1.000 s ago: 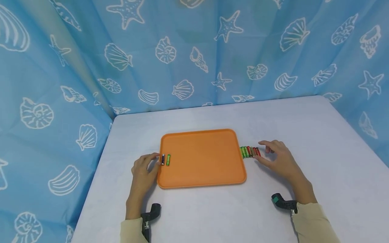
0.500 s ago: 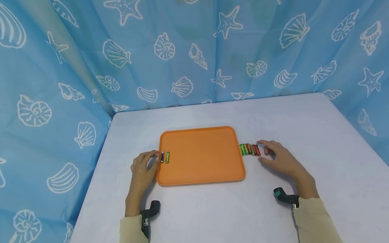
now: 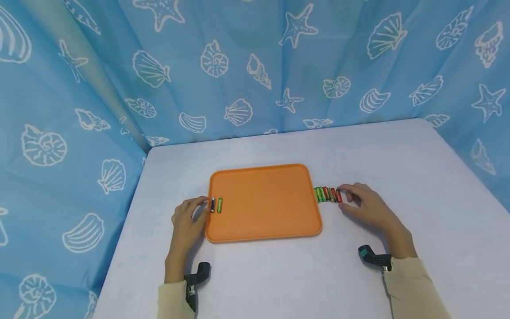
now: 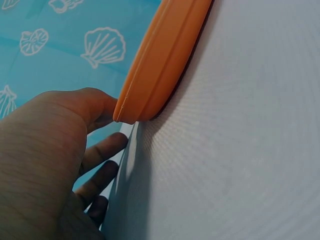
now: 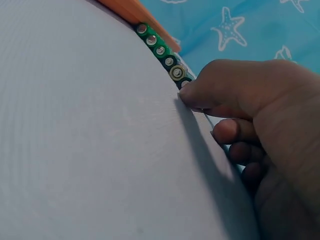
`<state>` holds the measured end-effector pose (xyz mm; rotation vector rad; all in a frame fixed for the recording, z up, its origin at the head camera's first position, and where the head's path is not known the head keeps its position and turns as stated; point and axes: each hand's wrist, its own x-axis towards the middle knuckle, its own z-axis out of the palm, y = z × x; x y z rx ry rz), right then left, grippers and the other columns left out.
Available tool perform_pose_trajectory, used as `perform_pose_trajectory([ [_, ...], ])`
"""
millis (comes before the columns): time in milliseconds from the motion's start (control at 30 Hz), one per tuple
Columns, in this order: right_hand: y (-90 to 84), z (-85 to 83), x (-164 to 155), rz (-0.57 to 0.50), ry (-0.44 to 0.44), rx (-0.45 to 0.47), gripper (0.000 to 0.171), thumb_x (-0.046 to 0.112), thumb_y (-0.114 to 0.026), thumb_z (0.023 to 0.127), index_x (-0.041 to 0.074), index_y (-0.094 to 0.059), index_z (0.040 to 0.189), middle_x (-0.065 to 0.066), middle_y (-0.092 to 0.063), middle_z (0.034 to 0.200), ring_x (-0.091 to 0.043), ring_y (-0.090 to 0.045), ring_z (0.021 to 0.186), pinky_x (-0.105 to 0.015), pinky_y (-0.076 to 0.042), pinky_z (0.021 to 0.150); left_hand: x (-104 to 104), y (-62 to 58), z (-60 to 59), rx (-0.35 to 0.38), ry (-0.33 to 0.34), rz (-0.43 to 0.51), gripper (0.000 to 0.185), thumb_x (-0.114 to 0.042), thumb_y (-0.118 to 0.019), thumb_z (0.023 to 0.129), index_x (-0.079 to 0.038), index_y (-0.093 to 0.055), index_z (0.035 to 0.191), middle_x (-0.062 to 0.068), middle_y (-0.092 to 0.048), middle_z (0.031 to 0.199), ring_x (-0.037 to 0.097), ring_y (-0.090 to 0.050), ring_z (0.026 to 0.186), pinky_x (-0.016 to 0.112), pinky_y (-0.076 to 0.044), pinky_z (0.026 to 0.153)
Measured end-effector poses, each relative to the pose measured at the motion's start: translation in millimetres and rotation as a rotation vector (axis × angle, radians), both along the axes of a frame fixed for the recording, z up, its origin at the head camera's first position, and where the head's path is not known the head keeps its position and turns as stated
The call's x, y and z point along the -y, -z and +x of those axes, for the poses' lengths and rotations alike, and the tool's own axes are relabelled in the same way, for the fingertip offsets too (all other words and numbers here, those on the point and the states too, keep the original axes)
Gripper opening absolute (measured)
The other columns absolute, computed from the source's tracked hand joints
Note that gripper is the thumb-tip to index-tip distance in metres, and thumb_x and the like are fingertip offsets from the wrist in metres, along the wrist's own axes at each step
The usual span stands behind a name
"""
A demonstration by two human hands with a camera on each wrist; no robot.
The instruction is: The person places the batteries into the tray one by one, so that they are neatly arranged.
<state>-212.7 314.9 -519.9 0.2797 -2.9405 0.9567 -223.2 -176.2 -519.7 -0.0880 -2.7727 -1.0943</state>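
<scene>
**Hands at either side of the orange tray**

The right hand (image 3: 364,205), centre right of the frame, pinches the end battery (image 3: 339,195) of a row of batteries (image 3: 326,194) beside the orange tray (image 3: 263,208). The left hand (image 3: 187,218) touches the tray's left edge, fingers loosely curled, near two batteries (image 3: 216,205) inside.

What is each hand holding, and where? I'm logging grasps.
The right hand pinches the end red battery of the row. The left hand touches the orange plastic tray at its left rim.
</scene>
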Motion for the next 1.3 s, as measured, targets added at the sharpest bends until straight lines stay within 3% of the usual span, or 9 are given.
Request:
perform_pose_trajectory([
  [367, 2.3, 4.1, 4, -0.072, 0.077, -0.050, 0.045, 0.028, -0.075, 0.090, 0.009, -0.063, 0.128, -0.002, -0.056, 0.091, -0.021, -0.048, 0.092, -0.039, -0.043, 0.082, 1, 0.0, 0.4, -0.015, 0.014, 0.005, 0.033, -0.025, -0.064, 0.099, -0.019, -0.064, 0.132, 0.007, -0.058, 0.130, 0.033, -0.039, 0.131, 0.056, -0.016, 0.111],
  [600, 0.0, 4.8, 10, -0.090, 0.091, -0.178, 0.040, 0.023, -0.078, 0.088, 0.009, -0.065, 0.123, -0.001, -0.056, 0.086, -0.016, -0.052, 0.086, -0.019, -0.043, 0.078, 1, -0.3, -0.1, -0.019, 0.012, 0.010, 0.033, -0.026, -0.064, 0.099, -0.020, -0.064, 0.131, 0.007, -0.058, 0.129, 0.032, -0.040, 0.131, 0.055, -0.015, 0.112],
  [767, -4.1, 3.6, 19, -0.126, 0.067, -0.263, 0.039, 0.018, -0.081, 0.085, 0.008, -0.067, 0.119, 0.000, -0.057, 0.085, -0.012, -0.051, 0.082, -0.013, -0.041, 0.073, 1, 0.7, -0.8, -0.005, -0.005, 0.004, 0.033, -0.026, -0.063, 0.098, -0.021, -0.064, 0.131, 0.006, -0.058, 0.129, 0.032, -0.039, 0.131, 0.055, -0.015, 0.112],
  [1133, -20.9, 5.8, 42, -0.139, 0.054, -0.206, 0.040, 0.029, -0.078, 0.088, 0.011, -0.066, 0.122, -0.002, -0.057, 0.088, -0.019, -0.054, 0.087, -0.021, -0.045, 0.076, 3, 0.8, -0.8, -0.024, 0.001, 0.015, 0.033, -0.024, -0.064, 0.098, -0.018, -0.065, 0.130, 0.008, -0.058, 0.129, 0.033, -0.040, 0.130, 0.056, -0.016, 0.111],
  [1300, -28.4, 5.9, 50, -0.120, 0.041, -0.222, 0.041, 0.028, -0.079, 0.087, 0.013, -0.066, 0.122, 0.000, -0.056, 0.089, -0.020, -0.056, 0.089, -0.022, -0.047, 0.077, 2, 0.8, -0.8, -0.048, 0.008, 0.027, 0.032, -0.023, -0.065, 0.098, -0.017, -0.065, 0.129, 0.009, -0.058, 0.128, 0.034, -0.041, 0.130, 0.057, -0.017, 0.111],
])
